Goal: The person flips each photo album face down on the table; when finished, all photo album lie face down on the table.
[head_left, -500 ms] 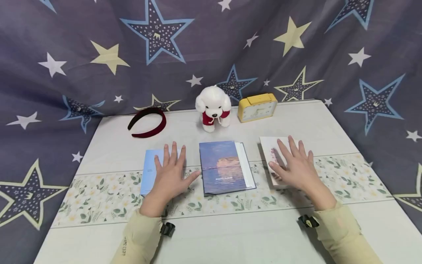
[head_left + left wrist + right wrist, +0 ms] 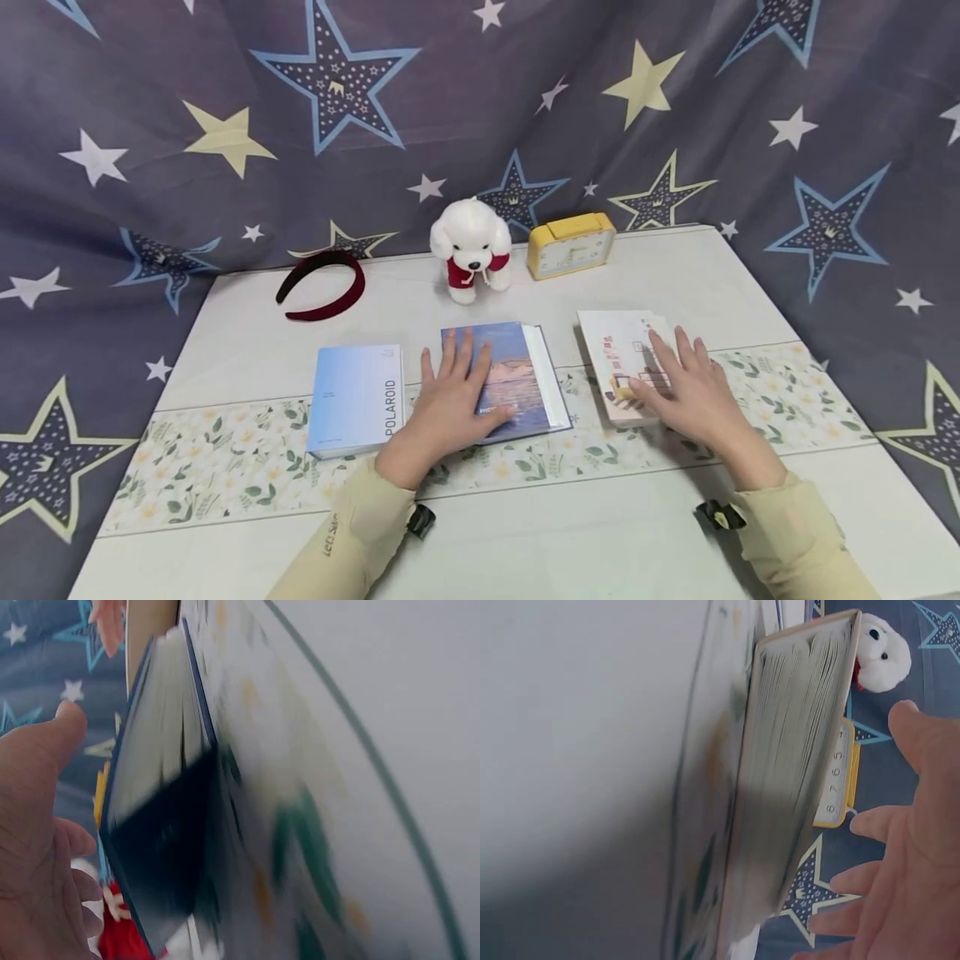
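In the head view my left hand [image 2: 448, 402], fingers spread, is over the blue photo album [image 2: 513, 358] with a seaside picture on its cover. A gap shows between that palm and the thick album [image 2: 161, 735] in the left wrist view. My right hand [image 2: 693, 402] is spread over the right part of a white and pink album [image 2: 611, 342]. The right wrist view has its fingers [image 2: 870, 877] apart from the cover, beside the thick page block [image 2: 795, 735]. A light-blue album marked POLAROID [image 2: 352, 400] lies to the left of my left hand.
Along the back of the table [image 2: 570, 533] are a dark red headband [image 2: 337, 304], a white plush dog [image 2: 471, 237] in a red top and a yellow clock [image 2: 572, 246]. A star-patterned curtain [image 2: 480, 83] hangs behind. A floral strip [image 2: 247, 475] crosses the table.
My left hand has moved right, from over the light-blue album to over the blue photo album. My right hand has shifted slightly right across its album. The head view has turned a little.
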A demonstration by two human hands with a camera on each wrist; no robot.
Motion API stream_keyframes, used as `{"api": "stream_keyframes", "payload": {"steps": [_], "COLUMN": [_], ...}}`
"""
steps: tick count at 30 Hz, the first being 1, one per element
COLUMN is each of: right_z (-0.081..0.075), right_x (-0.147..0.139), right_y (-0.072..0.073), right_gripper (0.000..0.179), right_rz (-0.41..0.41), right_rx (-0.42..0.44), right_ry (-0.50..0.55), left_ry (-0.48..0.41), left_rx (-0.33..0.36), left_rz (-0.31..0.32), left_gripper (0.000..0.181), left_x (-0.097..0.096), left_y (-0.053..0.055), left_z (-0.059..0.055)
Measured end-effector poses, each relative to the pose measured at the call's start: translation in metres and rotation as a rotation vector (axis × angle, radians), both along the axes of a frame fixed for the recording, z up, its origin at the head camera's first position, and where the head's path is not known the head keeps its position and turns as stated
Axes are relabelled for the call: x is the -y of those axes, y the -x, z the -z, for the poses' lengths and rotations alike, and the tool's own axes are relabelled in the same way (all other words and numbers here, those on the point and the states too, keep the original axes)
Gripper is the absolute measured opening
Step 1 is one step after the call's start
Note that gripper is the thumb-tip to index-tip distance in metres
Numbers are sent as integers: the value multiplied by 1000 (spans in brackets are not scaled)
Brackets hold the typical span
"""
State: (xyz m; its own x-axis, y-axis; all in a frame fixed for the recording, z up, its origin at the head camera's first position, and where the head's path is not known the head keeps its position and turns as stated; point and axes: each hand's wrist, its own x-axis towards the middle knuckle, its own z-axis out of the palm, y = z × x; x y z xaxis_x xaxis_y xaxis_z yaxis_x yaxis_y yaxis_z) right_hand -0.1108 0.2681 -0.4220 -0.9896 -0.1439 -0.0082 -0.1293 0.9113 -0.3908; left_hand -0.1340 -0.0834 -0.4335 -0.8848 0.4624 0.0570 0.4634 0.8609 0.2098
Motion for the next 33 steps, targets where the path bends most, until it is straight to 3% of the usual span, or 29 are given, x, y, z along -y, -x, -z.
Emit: {"api": "stream_keyframes", "payload": {"steps": [7,17,26,33], "right_z": [6,7,9,11], "right_x": [-14,-20,-18,-22], "right_y": [-7,-10,-17,-14], "right_gripper": [80,75,68,75], "right_rz": [59,159,250,389], "right_rx": [46,101,31,118], "right_ry": [48,154,194,336], "left_ry": [19,13,57,103], "left_rx": [35,132,140,118], "left_rz": [103,193,255,274], "left_gripper": [94,84,78,73], "left_x": [-34,-81,-116,-126], "left_y": [2,7,5,5], "left_z": [-2,-1,1,1]}}
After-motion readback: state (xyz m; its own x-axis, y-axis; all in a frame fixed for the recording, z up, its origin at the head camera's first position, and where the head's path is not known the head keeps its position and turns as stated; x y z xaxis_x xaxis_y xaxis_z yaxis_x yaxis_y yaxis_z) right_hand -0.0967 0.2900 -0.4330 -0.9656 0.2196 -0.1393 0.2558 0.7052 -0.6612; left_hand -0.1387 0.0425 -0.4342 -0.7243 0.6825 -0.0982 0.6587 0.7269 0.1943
